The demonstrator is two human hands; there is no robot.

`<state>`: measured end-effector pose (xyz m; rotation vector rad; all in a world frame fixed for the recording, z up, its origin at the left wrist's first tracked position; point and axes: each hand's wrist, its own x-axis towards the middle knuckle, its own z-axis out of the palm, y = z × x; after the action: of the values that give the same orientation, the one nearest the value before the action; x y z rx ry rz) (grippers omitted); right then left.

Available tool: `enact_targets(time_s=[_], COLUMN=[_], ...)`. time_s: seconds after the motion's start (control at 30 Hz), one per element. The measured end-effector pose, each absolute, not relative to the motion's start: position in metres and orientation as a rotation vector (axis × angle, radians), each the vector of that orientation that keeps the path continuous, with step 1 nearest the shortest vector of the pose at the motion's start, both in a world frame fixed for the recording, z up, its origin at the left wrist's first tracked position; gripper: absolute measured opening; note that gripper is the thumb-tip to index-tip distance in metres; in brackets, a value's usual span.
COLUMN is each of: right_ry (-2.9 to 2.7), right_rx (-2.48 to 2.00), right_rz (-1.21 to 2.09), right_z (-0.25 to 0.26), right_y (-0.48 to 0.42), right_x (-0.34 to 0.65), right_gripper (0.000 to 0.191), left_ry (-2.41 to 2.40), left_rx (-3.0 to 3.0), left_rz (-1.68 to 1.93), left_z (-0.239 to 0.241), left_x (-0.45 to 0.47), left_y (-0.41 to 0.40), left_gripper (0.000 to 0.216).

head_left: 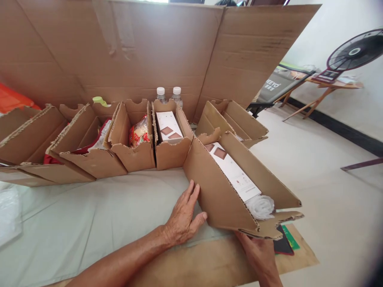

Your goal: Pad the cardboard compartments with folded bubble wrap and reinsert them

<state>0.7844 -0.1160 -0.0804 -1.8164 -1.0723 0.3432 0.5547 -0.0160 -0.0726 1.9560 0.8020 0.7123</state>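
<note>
An open-topped cardboard box [223,191] lies slantwise at the right side of the table, its near end toward me. Inside it are a white carton [237,175] with brown squares printed on it and a roll of clear bubble wrap [261,207]. My left hand [184,217] rests with spread fingers against the box's left side. At the box's near end, my right hand [259,253] grips low down, and its fingertips are hidden under the cardboard.
Similar cardboard boxes stand in a row, one with a white carton [168,123], another with a red snack packet [139,133]. Two bottles [176,95] stand behind, before a tall cardboard panel [149,52]. A plastic bag [8,215] lies left; a fan [354,52] stands right.
</note>
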Motion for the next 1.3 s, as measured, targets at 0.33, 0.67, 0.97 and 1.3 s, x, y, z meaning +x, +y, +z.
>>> enact_targets(time_s=[0.33, 0.67, 0.97, 1.3], right_ry=[-1.037, -1.174, -1.467, -1.207], right_rx=[-1.913, -1.751, -2.112, -1.999], right_rz=[0.099, 0.362, 0.164, 0.022], right_z=[-0.099, -0.074, -0.031, -0.013], right_y=[-0.131, -0.076, 0.021, 0.029], right_x=[0.815, 0.769, 0.767, 0.833], right_gripper=[0.043, 0.047, 0.037, 0.035], left_ry=[0.691, 0.808, 0.925, 1.098], left_rx=[2.165, 1.948, 1.865, 1.759], left_rz=[0.691, 0.754, 0.772, 0.757], left_z=[-0.083, -0.077, -0.087, -0.058], left_x=[0.558, 0.554, 0.554, 0.55], left_y=[-0.024, -0.02, -0.028, -0.015], left_gripper=[0.084, 0.076, 0.07, 0.072])
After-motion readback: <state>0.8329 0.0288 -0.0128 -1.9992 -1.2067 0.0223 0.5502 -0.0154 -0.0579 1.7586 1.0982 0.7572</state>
